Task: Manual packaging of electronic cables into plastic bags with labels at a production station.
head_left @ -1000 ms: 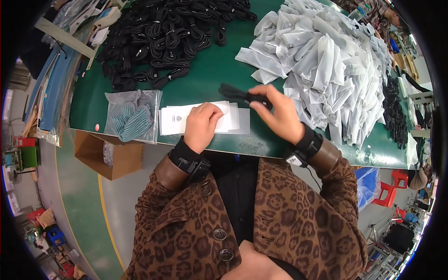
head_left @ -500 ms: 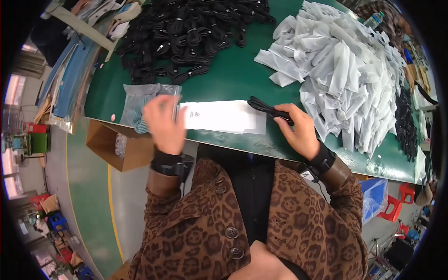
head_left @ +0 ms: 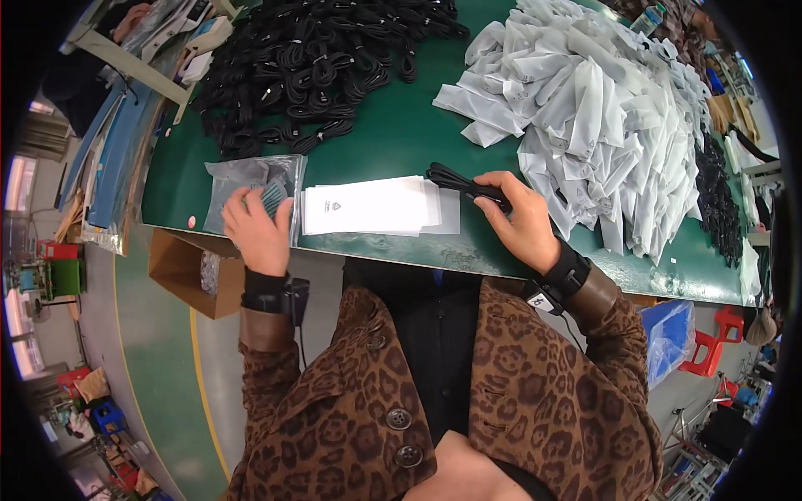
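A coiled black cable point(head_left: 458, 181) is pinched between the thumb and fingers of my right hand point(head_left: 528, 219), just beyond the right end of a stack of flat white bags point(head_left: 368, 207). The top bag of the stack carries a small dark printed mark. My left hand point(head_left: 257, 238) lies over a clear plastic bag point(head_left: 294, 171) to the left of the stack. Its thumb stands apart from the bent fingers. Small teal-striped pieces point(head_left: 273, 199) show at the bag, partly hidden by those fingers; whether the fingertips touch them I cannot tell.
A heap of coiled black cables point(head_left: 326, 67) covers the far left of the green table point(head_left: 401, 125). Filled whitish bags point(head_left: 593, 117) are piled at the right. An open cardboard box point(head_left: 188, 275) stands below the table's left front edge; a bottle point(head_left: 648, 18) is at the far right.
My left hand has moved left and down, off the white stack's edge and onto the clear bag. My right hand keeps hold of the cable. The whole view has shifted slightly.
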